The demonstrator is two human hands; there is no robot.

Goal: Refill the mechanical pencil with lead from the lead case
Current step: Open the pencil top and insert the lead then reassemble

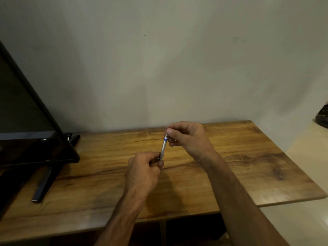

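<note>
Over the wooden table [248, 166], toward its far edge, the left hand [143, 167] grips the mechanical pencil [163, 148] low to steady it; the right hand [188, 137] pinches its top end, likely to open it.

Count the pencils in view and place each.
1: the mechanical pencil is held over the table, left hand gripping its lower end, right hand pinching its top. Others may be hidden.

Silvery smooth pencil [163, 148]; glossy grained wood table [230, 166].
</note>
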